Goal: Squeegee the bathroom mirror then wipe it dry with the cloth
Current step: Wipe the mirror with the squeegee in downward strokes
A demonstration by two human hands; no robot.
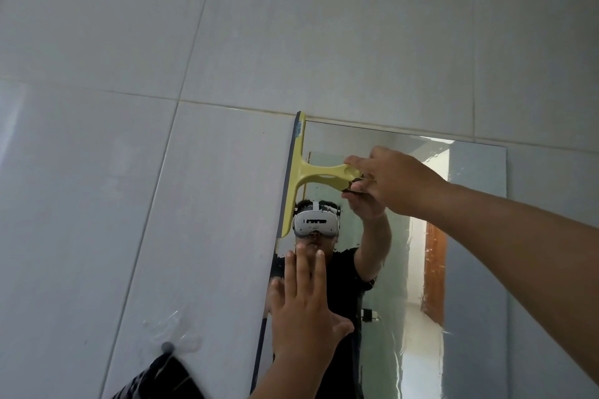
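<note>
Squeegee step in hand, cloth step not yet begun. Right hand (393, 181) pinching the end of the yellow squeegee (299, 172) handle, fingers closed round it. Blade standing upright along the left edge of the mirror (470, 236), its top at the mirror's upper left corner, rubber edge seemingly against the glass right at the border with the tiled wall (162, 172). Left hand (303, 311) spread flat, fingers straight and slightly apart, raised before the lower left part of the mirror; touching the glass or just off it, cannot tell. Streaks and wet film visible down the middle and right of the glass, so probably much left to clear. Dark cloth (162, 379) hanging from a hook (167, 347) on the wall, low and left of the mirror, untouched.

Next move, by judgement: steady pressure on the blade and a level pull rightward across the glass, or a turn of the blade for a downward stroke, keeping the rubber flat to avoid skips.
</note>
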